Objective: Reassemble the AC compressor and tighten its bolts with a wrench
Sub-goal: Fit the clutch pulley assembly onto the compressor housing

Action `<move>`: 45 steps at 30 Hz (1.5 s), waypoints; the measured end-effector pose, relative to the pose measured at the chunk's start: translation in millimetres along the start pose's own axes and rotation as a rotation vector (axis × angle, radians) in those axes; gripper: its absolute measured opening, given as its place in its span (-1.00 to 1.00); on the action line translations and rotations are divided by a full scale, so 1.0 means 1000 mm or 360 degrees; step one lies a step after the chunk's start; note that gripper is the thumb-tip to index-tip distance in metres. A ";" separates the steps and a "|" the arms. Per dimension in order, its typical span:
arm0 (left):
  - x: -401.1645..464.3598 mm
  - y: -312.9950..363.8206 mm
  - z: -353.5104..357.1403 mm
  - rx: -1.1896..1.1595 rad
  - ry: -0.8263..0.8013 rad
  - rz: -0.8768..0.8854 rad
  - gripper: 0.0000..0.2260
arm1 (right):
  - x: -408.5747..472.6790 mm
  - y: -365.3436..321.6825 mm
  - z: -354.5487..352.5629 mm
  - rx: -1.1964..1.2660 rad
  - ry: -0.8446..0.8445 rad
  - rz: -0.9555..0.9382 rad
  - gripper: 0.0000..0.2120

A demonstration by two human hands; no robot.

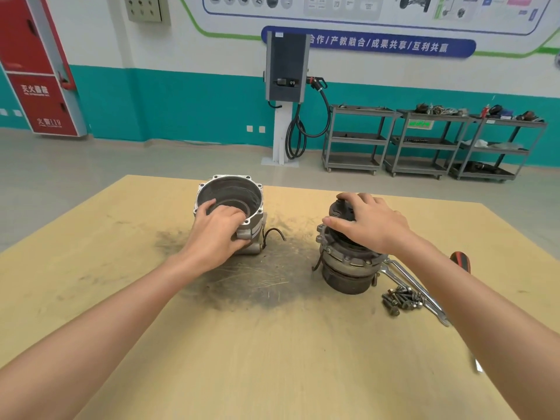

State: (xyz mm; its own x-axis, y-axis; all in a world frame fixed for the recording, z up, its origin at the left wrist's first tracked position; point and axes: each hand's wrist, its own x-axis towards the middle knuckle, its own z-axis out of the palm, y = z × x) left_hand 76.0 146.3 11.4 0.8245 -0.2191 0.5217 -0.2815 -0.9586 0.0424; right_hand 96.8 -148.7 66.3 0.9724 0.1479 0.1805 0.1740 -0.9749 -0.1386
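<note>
left hand [216, 230] grips housing [229, 201] rim, steadying | right hand [368, 222] apparently clasps compressor core [347, 262] top to lift | bolts [400, 300] waiting

Open housing [229, 197] upright, apart from compressor body [348, 262]

Left hand [216, 230] grips the rim of the open silver aluminium compressor housing [230, 204] on the tan wooden worktop [272, 344]. Right hand [368, 222] curls over the dark round compressor core [345, 268]; dark bolts [400, 300] and steel wrenches [415, 286] lie beside it.
</note>
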 end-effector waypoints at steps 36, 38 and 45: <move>-0.053 -0.014 -0.012 -0.1655 -0.0401 -0.0396 0.26 | 0.008 0.004 -0.011 0.0017 -0.0244 -0.0078 -0.18; -0.053 -0.017 -0.010 -0.1721 -0.0480 -0.0381 0.26 | 0.006 0.005 -0.013 0.0069 -0.0185 -0.0124 -0.22; -0.035 -0.021 -0.014 -0.1984 -0.0530 -0.0198 0.13 | -0.001 0.007 -0.017 0.0164 0.0026 -0.0313 -0.32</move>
State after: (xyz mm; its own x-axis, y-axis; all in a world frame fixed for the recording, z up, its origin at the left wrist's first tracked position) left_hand 45.8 176.6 4.2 0.9090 -0.3482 0.2290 -0.3108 -0.2005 0.9291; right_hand 94.5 -158.5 82.0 0.9157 0.3300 0.2294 0.3758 -0.9054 -0.1978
